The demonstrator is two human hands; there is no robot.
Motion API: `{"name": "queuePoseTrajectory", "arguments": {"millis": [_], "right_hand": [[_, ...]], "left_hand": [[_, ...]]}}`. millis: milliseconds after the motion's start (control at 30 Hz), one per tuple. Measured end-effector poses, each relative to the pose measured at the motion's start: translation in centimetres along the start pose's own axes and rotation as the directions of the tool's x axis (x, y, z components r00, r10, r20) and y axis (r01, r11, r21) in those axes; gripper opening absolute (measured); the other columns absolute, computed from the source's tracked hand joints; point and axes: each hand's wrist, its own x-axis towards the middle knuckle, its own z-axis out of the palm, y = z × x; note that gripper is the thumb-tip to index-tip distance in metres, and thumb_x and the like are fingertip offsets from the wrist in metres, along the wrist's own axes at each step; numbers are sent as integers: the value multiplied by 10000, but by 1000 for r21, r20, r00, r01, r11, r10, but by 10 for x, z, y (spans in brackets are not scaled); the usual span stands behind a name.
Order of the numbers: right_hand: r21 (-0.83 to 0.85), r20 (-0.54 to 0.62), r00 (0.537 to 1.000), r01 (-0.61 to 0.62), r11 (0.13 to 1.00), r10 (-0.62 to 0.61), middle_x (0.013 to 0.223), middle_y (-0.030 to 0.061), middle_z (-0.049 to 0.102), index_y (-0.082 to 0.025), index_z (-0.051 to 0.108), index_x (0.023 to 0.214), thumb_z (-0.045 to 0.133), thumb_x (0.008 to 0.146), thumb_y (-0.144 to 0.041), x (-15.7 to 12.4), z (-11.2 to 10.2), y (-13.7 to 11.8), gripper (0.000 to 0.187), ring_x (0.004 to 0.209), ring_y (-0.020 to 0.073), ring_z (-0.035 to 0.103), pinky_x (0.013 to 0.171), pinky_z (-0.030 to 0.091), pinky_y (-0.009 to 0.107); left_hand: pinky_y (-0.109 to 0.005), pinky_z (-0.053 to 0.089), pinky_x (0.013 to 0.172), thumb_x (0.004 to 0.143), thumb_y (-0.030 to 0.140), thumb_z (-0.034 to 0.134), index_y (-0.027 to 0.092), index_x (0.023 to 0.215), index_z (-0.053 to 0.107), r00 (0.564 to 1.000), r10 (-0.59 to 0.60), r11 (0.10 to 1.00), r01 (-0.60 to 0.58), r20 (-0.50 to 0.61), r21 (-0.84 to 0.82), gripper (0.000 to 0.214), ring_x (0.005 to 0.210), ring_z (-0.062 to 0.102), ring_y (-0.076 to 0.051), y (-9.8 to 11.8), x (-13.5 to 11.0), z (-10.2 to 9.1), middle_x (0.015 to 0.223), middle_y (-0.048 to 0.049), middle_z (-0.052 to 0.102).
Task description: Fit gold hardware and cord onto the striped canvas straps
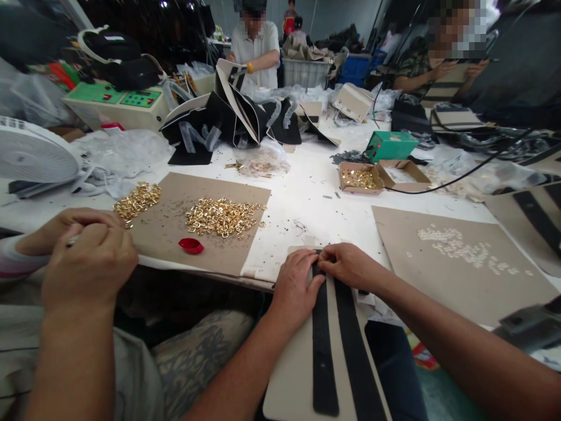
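Note:
A beige bag panel (pixel 293 374) with two black straps (pixel 324 351) lies over my lap, its top edge on the white table (pixel 307 193). My left hand (pixel 298 289) rests on the panel's top with curled fingers pressing the left strap's end. Touching it from the right, my right hand (pixel 350 266) pinches the same strap end. What sits under the fingertips is hidden.
A co-worker's clasped hands (pixel 87 257) are at the left. A brown card (pixel 175 234) holds two piles of gold rings (pixel 221 216) and a red cap (pixel 191 245). Another card (pixel 460 280) at right carries small white pieces. Boxes, a cable, black bag parts and seated people fill the far side.

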Motion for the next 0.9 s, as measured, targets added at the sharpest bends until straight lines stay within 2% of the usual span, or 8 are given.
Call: {"name": "queuePoseTrajectory", "arguments": {"millis": [267,467,533,600,667,733,800,900], "right_hand": [[28,14,999,-51,998,51,657,-5,654,-187,696,751,652,807,-215,1,-1,-2,76,621,142,548,577,353,267],[95,29,1000,2,995,-5,642,-8,646,-186,715,806,568,901,-282,-2,-5,-4,200,621,145,574,599,399,261],[163,-61,998,33,986,-23,706,-2,674,-191,729,901,537,941,-320,-17,-5,-8,235,675,156,604,642,434,266],[268,-241,970,92,959,-25,805,8,702,-203,725,978,547,958,-371,-47,-2,-11,246,745,167,626,695,466,273],[356,-434,901,140,924,31,814,14,694,-217,711,926,574,957,-431,-88,8,-7,257,752,177,626,702,485,282],[401,-582,796,105,910,164,739,19,659,-230,671,811,593,948,-489,-132,23,8,304,701,192,616,664,499,301],[445,-709,612,3,895,351,750,36,668,-246,648,821,628,923,-538,-171,37,34,310,712,226,633,665,525,338],[539,-784,260,-168,825,564,903,77,704,-224,643,1026,700,844,-612,-212,41,82,432,796,258,661,722,556,374]], "left_hand": [[-511,445,1152,874,156,677,202,1225,635,1000,11,1000,-11,-4,-1,357,1306,547,-280,0,0,0,1327,-108,650],[-510,450,1154,872,148,681,201,1225,645,1000,15,1000,-15,4,16,358,1300,552,-278,1,1,-1,1320,-111,653],[-513,458,1151,878,145,673,204,1221,652,999,38,999,-38,3,22,348,1287,564,-273,1,2,-1,1316,-109,658],[-522,467,1146,884,151,667,205,1198,666,998,64,998,-64,-10,24,318,1274,577,-271,-1,3,0,1303,-107,667],[-540,477,1139,900,187,655,208,1162,686,995,87,996,-86,-38,36,264,1262,590,-274,-6,5,0,1285,-105,677],[-560,482,1135,922,257,642,214,1142,701,991,116,992,-112,-60,59,231,1247,604,-281,-15,8,2,1276,-98,684],[-566,490,1131,930,326,636,227,1143,707,988,145,987,-142,-45,75,245,1240,613,-286,-25,14,5,1277,-87,689],[-566,489,1133,928,361,627,226,1138,710,987,156,984,-153,-26,94,263,1238,616,-289,-30,18,6,1283,-83,690]]}}
